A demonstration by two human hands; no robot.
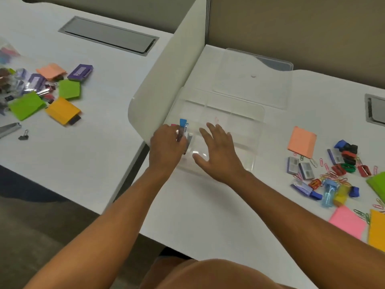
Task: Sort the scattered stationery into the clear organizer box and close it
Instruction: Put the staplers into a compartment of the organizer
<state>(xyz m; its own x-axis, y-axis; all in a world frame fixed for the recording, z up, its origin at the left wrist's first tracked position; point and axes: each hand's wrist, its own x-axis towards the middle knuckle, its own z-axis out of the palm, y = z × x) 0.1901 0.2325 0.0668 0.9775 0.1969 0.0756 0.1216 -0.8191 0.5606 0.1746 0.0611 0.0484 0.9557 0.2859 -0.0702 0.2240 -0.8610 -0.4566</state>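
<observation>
- Organizer box (239, 130), clear, lid (252, 80) open behind it, is your landmark; sit on the white desk (208, 205) facing it.
- Your left hand (166, 146) is at the box's near-left compartment, fingers curled round small items (184, 128), blue and pink among them; lower them in and let go only once inside the walls.
- Your right hand (218, 149) rests flat over the box's near middle, fingers spread and holding nothing; use it to steady the box.
- Scattered stationery (333, 172) lies right of the box.
- Labels: too blurred to read.

Divider panel (164, 80) walls box's (239, 122) left, right side open (stationery clutter (333, 174) beyond)
</observation>
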